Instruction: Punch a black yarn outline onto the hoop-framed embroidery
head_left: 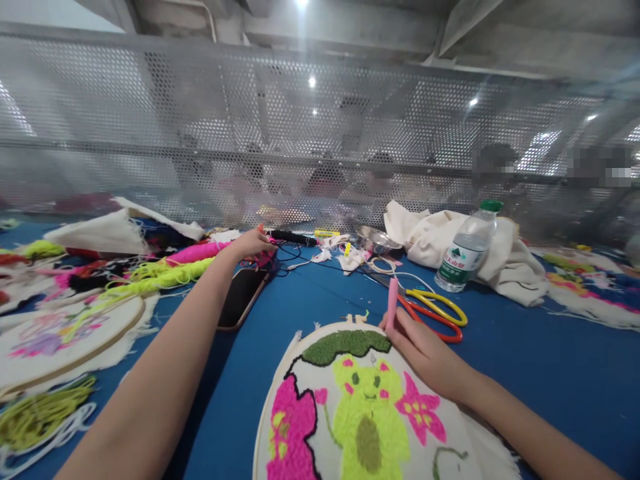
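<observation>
My left hand [253, 243] reaches far forward to the yarn pile, its fingers closed at the left end of a black yarn skein [295, 237]; the fingertips are partly hidden. Loose black strands trail beside it. My right hand [420, 343] grips a pink punch needle [393, 303], held upright, and rests on the upper right edge of an embroidery hoop [280, 373]. Stretched in the hoop, white cloth carries a yellow-green bear [370, 413], pink flowers and a dark green patch outlined in black.
A dark phone [241, 299] lies below my left wrist. Scissors [435, 313] with red and yellow handles lie beyond my right hand, near a water bottle [465, 250]. Another hoop [80, 360] and yarn skeins [165, 273] cover the left. A perforated metal panel [320, 133] stands behind.
</observation>
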`<state>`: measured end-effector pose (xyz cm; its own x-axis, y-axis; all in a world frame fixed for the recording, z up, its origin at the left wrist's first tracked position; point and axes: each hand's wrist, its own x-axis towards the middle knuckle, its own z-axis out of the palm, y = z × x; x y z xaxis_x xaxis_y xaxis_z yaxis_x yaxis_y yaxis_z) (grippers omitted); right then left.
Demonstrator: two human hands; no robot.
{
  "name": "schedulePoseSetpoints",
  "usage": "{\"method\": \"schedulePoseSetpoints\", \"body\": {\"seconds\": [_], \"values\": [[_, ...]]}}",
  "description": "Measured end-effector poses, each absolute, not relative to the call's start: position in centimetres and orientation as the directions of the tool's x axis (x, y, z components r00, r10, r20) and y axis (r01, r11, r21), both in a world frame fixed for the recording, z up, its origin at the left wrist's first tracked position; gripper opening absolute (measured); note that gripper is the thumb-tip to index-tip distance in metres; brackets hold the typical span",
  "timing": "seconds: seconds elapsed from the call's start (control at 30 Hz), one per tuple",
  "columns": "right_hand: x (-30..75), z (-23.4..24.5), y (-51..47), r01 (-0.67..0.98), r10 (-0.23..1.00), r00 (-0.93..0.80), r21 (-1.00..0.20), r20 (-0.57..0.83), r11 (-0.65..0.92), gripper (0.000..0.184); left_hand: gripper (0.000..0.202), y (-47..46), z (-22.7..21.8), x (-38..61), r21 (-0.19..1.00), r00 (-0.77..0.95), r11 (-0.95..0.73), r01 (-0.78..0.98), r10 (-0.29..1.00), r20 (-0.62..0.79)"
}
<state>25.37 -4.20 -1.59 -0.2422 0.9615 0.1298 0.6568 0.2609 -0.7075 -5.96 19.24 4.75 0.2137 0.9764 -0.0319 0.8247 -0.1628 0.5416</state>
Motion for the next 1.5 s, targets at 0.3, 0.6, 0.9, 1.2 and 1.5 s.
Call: {"method": "schedulePoseSetpoints", "body": {"seconds": [0.3, 0.6, 0.9, 1.2, 1.5], "values": [[25.4, -1.8, -4.2, 0.643, 0.961, -0.241, -0.720, 0.133, 0.261, 0.024, 0.019, 18.0, 6.5, -4.4, 0.824, 0.408, -0.128, 0.553, 0.903, -0.134], [25.5, -1.4, -4.2, 0.668, 0.960, -0.243, -0.694, 0.140, 0.270, 0.023, 0.021, 14.8, 9.6, -2.1, 0.884, 0.741, -0.209, 0.418, 0.641, -0.199], [25.5, -1.1, -4.4, 0.664, 0.963, -0.218, -0.699, 0.158, 0.266, 0.025, 0.019, 12.8, 11.0, 1.2, 0.817, 0.834, -0.405, 0.409, 0.530, -0.155], [25.6, -1.0, -4.3, 0.667, 0.956, -0.240, -0.687, 0.171, 0.290, 0.022, 0.019, 11.4, 11.3, 3.5, 0.762, 0.821, -0.506, 0.403, 0.568, -0.057], [25.4, -1.1, -4.2, 0.658, 0.962, -0.234, -0.706, 0.141, 0.263, 0.025, 0.020, 18.6, 7.8, -1.2, 0.867, 0.190, -0.156, 0.473, 0.979, 0.073]]}}
